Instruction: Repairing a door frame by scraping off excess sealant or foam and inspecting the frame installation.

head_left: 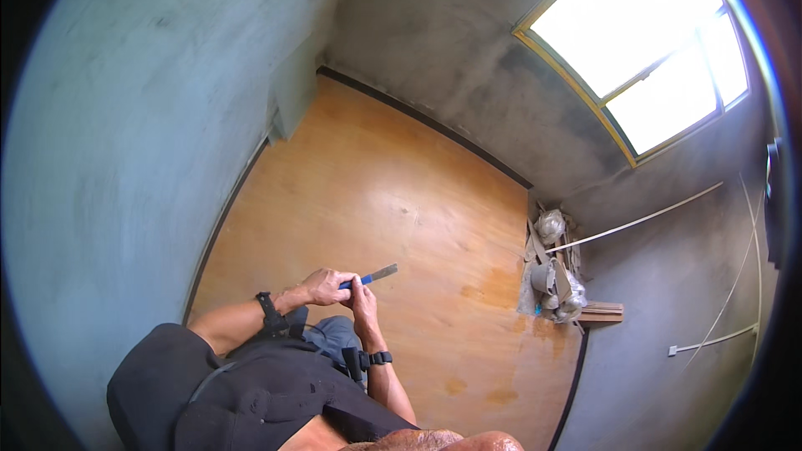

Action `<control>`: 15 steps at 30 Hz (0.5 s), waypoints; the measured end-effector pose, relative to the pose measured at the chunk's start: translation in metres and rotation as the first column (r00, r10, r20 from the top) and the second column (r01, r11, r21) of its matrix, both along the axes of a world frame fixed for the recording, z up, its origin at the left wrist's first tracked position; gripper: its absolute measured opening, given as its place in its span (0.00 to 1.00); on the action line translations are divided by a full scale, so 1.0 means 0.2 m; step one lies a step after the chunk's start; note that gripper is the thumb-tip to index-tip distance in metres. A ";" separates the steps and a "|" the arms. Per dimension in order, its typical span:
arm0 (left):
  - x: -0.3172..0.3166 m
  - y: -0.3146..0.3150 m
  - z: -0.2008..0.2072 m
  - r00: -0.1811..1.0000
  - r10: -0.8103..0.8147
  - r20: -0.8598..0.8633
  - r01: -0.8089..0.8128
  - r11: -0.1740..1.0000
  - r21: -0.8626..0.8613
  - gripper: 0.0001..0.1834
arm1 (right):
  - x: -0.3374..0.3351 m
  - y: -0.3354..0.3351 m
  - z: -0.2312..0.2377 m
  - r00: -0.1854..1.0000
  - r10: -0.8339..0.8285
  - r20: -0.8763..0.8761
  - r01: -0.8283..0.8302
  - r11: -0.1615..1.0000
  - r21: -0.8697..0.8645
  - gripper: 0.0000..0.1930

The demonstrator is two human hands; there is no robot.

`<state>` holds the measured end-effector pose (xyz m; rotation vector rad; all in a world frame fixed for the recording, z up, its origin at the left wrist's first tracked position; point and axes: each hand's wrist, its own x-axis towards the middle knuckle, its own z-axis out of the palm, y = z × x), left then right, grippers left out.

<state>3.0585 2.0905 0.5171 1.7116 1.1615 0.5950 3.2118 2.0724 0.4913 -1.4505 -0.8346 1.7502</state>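
Note:
A tool with a blue handle and a flat grey metal blade point(385, 271) is held in front of my body, its blade pointing right and slightly away. My left hand point(327, 286) is closed round the rear of the handle. Close beside it, my right hand point(364, 307) has its fingers closed at the handle too, just behind the blade. The palms and some fingers are hidden. Both wrists wear black straps. The blade is above the orange-brown floor point(376, 200) and touches nothing that I can see.
Grey-blue walls point(125, 142) with a dark skirting strip point(426, 121) border the floor. Rubble and plastic-wrapped scraps point(551, 276) lie along the right wall, with a stack of brown boards point(601, 312). A white strip point(639, 215) leans there. A bright window point(652, 50) is at upper right.

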 end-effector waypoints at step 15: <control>-0.13 1.61 0.02 0.921 0.387 0.042 -0.381 0.918 -0.110 0.20 | 0.38 2.16 0.14 0.950 0.162 0.266 -0.228 0.944 0.238 0.22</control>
